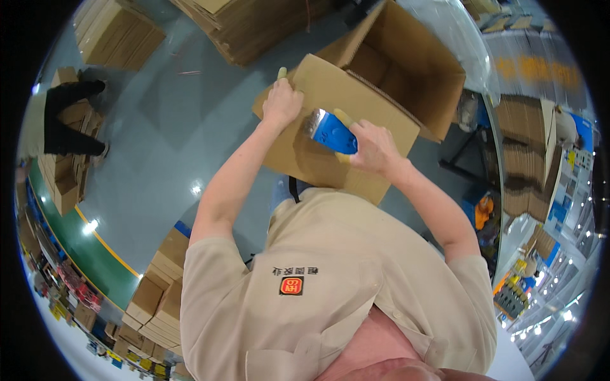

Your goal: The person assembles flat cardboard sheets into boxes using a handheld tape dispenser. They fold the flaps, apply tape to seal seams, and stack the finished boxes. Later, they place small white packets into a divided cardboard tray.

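Observation:
A brown cardboard box (356,127) lies in front of me, its closed side facing up. My right hand (376,147) grips a blue hand-held tape dispenser (335,133) with a shiny metal edge, held over that side. Yellow finger covers show on the thumb and fingers of this hand. At the box's far left edge, my left hand (283,101) has its fingers curled on the cardboard, and one yellow-covered fingertip sticks up. The undersides of its fingers are hidden. Whether the dispenser touches the box I cannot tell.
An open cardboard box (406,63) stands right behind. Flattened cardboard stacks (248,32) lie at the far side, and more cartons (159,286) at the near left. Another person (67,117) stands at the left. A bench with cardboard sheets (524,152) runs along the right.

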{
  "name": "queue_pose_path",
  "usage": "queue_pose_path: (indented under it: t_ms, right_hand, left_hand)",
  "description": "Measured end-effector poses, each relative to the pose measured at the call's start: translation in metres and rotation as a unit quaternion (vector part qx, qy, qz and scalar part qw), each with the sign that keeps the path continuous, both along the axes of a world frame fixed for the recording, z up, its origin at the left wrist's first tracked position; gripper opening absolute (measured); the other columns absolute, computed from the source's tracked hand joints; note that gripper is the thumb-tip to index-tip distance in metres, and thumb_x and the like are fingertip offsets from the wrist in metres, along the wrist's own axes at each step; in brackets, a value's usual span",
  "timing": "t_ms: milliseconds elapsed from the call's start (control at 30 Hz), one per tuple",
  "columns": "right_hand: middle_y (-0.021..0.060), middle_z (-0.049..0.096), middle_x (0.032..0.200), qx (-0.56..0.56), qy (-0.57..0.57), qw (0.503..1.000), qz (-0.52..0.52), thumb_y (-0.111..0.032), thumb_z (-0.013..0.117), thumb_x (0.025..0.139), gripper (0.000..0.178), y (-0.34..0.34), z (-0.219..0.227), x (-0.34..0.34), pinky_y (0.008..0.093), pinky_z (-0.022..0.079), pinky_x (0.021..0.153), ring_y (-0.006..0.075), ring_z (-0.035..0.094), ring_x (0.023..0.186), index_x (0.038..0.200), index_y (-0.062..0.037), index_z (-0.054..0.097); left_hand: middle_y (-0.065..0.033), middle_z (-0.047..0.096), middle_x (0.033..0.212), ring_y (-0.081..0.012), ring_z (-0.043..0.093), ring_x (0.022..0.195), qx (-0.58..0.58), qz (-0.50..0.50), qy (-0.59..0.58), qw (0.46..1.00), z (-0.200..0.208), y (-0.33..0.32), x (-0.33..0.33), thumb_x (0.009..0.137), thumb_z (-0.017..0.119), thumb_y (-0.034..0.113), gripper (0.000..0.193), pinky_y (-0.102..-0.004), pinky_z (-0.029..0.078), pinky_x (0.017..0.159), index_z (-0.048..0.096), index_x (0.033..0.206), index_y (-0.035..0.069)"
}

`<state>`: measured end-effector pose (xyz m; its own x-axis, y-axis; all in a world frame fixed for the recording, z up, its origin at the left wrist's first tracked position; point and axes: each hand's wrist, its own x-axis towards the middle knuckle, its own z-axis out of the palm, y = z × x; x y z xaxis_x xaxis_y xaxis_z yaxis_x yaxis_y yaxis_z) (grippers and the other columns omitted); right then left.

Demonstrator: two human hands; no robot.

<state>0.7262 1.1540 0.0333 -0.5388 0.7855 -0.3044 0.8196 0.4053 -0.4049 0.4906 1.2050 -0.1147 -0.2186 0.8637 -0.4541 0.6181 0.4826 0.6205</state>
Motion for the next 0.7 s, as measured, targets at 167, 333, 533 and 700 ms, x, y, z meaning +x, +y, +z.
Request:
queue_pose_path:
  t_ms: [167, 333, 533, 700]
  right_hand:
    - [0.0142, 0.063, 0.089, 0.01, -0.031, 0.999, -0.005, -0.029, 0.079, 0.072, 0.084, -0.027, 0.015, 0.099, 0.0432, 0.055, 0.071, 0.0347, 0.066, 0.08, 0.149, -0.0206, 0.047]
    - [0.0121, 0.058, 0.083, -0.013, -0.137, 0.988, -0.075, -0.029, 0.078, 0.07, 0.083, -0.072, -0.017, 0.252, 0.0413, 0.055, 0.069, 0.0325, 0.065, 0.076, 0.148, -0.0226, 0.049]
    - [0.0173, 0.066, 0.084, -0.037, -0.119, 0.992, -0.036, -0.032, 0.077, 0.064, 0.079, -0.054, -0.098, 0.298, 0.048, 0.056, 0.073, 0.039, 0.067, 0.083, 0.139, -0.0162, 0.057]
    - [0.0226, 0.071, 0.091, -0.232, -0.155, 0.946, -0.162, -0.04, 0.074, 0.065, 0.065, -0.026, -0.08, 0.299, 0.0417, 0.056, 0.077, 0.0349, 0.069, 0.086, 0.117, -0.0014, 0.069]
  left_hand:
    - [-0.0281, 0.052, 0.137, -0.0437, 0.059, 0.117, 0.054, -0.071, 0.114, 0.99, 0.038, -0.004, 0.029, 0.095, 0.055, 0.04, 0.08, -0.0521, 0.049, 0.097, 0.025, 0.15, -0.009]
    - [-0.0278, 0.052, 0.136, -0.043, 0.06, 0.116, 0.037, -0.074, 0.121, 0.989, 0.035, 0.013, 0.034, 0.094, 0.055, 0.035, 0.077, -0.0517, 0.05, 0.096, 0.025, 0.149, -0.01]
    - [-0.0276, 0.054, 0.134, -0.043, 0.061, 0.114, 0.005, -0.069, 0.157, 0.985, 0.052, 0.006, 0.081, 0.092, 0.056, 0.03, 0.08, -0.0509, 0.049, 0.097, 0.02, 0.151, -0.01]
    - [-0.028, 0.053, 0.135, -0.0431, 0.061, 0.113, -0.001, -0.088, 0.177, 0.98, 0.06, -0.005, 0.101, 0.09, 0.056, 0.029, 0.085, -0.0501, 0.049, 0.097, 0.014, 0.153, -0.01]
